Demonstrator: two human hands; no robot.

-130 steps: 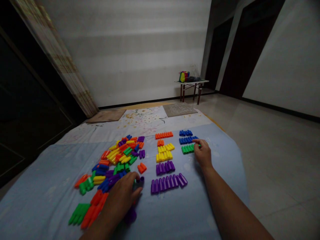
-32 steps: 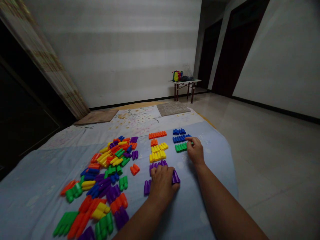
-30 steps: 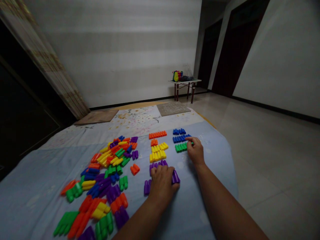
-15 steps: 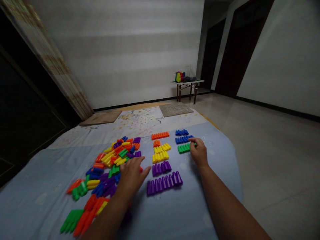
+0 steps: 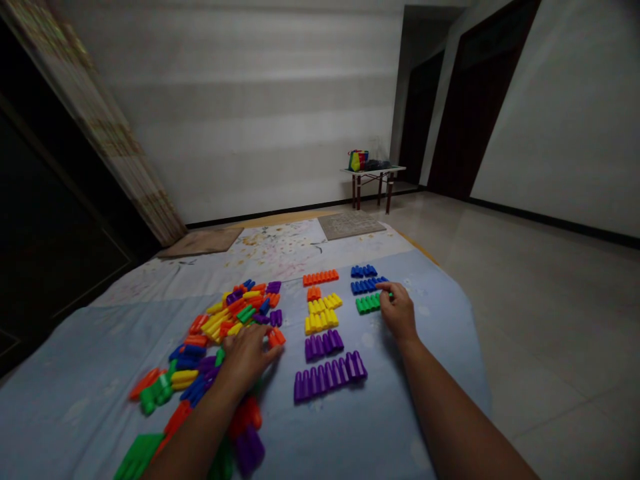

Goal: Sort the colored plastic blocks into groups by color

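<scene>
My left hand (image 5: 247, 353) is over the right side of a loose pile of colourful finger-shaped plastic pieces (image 5: 215, 323). Its fingers are apart, with a small orange piece (image 5: 277, 337) between thumb and forefinger but not visibly gripped. On the right, my right hand (image 5: 399, 310) is closed at the end of a row of green pieces (image 5: 369, 304), its fingertips curled over the last of them. Just beyond lies a blue row (image 5: 367, 285). Nearer the middle are rows of purple (image 5: 330, 377), yellow (image 5: 321, 321) and orange pieces (image 5: 321, 277).
A pale blue floral cloth (image 5: 400, 400) covers the surface. Two flat mats, one brown (image 5: 203, 243) and one grey (image 5: 351, 225), lie at its far edge. Against the far wall stands a small table (image 5: 373, 172) with a colourful bag (image 5: 358, 160). Tiled floor (image 5: 540, 300) lies to the right.
My left hand has moved a little left and nearer me, uncovering the orange piece beside its thumb. My right hand stays at the green row. The view has tilted slightly.
</scene>
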